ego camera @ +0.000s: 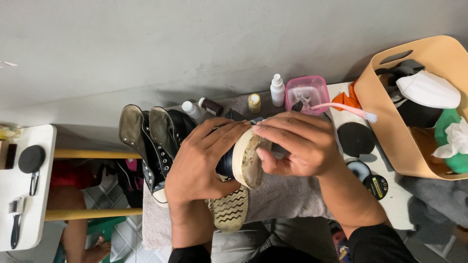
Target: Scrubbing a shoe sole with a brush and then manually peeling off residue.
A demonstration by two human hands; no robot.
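Shoe (246,158) in both hands' closed grip, hemmed by wall-side bottles (277,90), basket (380,122) right, free towel (287,195) below

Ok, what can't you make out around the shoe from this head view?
- Shoe: its upper is hidden behind left hand and right hand.
- Thing pinched at right fingertips: too small to tell.
- Tan basket: cut off by right edge.
- Pink tub contents: blurred.

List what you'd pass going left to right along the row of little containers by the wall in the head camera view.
White-capped bottle → dark brown bottle lying on its side → small yellow jar → white spray bottle → pink tub with a pink-handled brush resting in it → tan basket.
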